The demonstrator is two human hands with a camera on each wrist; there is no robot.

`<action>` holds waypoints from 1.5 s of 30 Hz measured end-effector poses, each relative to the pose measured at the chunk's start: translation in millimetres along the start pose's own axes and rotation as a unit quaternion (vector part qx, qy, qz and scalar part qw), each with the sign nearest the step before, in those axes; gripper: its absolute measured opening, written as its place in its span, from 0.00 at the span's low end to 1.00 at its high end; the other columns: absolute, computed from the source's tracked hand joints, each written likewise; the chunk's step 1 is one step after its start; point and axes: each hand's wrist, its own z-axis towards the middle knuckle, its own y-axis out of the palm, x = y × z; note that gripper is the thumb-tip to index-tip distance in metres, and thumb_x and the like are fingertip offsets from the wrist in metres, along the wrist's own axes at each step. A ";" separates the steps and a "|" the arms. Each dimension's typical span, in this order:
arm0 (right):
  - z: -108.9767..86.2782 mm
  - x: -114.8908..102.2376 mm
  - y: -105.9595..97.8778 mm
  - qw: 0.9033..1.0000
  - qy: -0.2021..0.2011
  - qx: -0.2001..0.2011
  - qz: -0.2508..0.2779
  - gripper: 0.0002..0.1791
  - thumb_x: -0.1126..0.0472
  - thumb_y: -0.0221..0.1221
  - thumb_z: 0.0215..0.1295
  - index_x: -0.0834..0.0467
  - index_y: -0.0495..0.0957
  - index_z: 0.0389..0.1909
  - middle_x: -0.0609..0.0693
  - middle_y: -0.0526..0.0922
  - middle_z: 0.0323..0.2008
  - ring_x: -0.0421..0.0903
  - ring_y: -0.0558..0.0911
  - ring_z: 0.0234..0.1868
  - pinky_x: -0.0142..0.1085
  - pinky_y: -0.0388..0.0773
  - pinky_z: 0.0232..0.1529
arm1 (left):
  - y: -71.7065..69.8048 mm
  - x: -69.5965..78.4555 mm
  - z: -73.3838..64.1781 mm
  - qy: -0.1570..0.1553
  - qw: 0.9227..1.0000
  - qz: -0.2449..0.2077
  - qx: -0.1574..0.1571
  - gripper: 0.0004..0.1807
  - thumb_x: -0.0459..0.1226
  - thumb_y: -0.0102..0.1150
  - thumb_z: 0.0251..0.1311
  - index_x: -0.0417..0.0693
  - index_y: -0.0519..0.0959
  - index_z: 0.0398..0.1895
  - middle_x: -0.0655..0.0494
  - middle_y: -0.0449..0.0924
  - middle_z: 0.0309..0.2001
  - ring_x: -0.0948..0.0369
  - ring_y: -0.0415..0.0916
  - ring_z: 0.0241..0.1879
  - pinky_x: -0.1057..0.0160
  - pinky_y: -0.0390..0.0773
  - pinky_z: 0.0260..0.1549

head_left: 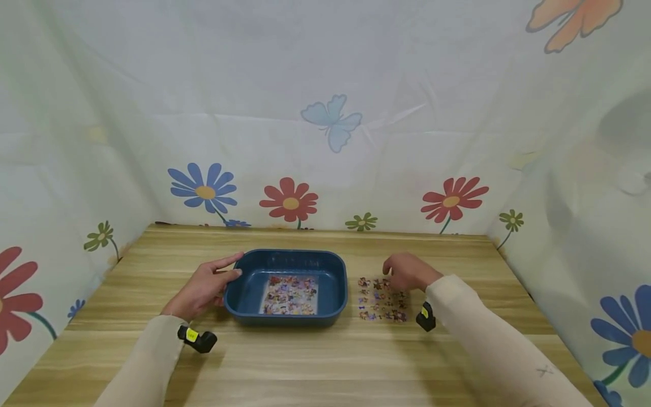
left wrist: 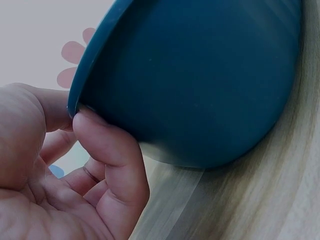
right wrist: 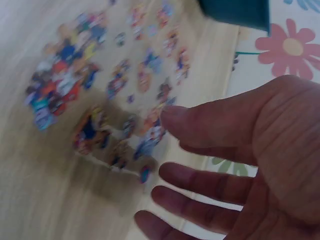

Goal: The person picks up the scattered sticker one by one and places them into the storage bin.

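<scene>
A dark blue rectangular basin (head_left: pixel 285 320) stands on the table, with a sheet of colourful stickers (head_left: pixel 290 295) lying inside. My left hand (head_left: pixel 203 285) grips the basin's left end; the left wrist view shows the fingers (left wrist: pixel 112 137) curled at its rim. To the right of the basin lies a clear sticker sheet (head_left: pixel 376 299) printed with small figures. Over its far right part is my right hand (head_left: pixel 409 271). In the right wrist view, the thumb (right wrist: pixel 200 122) and forefinger pinch the sheet's edge, while the other fingers stay loosely extended. A shadow shows under the sheet there.
The wood-grain table (head_left: pixel 285 367) ends at a white curtain (head_left: pixel 244 113) with flowers and butterflies, which also hangs at both sides. Each wrist carries a small black camera, one at the left (head_left: pixel 198 339) and one at the right (head_left: pixel 425 317).
</scene>
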 end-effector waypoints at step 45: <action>4.9 22.4 21.5 0.998 0.004 0.028 0.055 0.12 0.73 0.59 0.54 0.62 0.79 0.40 0.57 0.82 0.38 0.48 0.76 0.35 0.40 0.76 0.37 | -3.3 -0.3 2.4 0.000 1.000 0.002 -0.005 0.32 0.44 0.55 0.78 0.66 0.61 0.82 0.57 0.63 0.32 0.62 0.67 0.24 0.64 0.79 0.23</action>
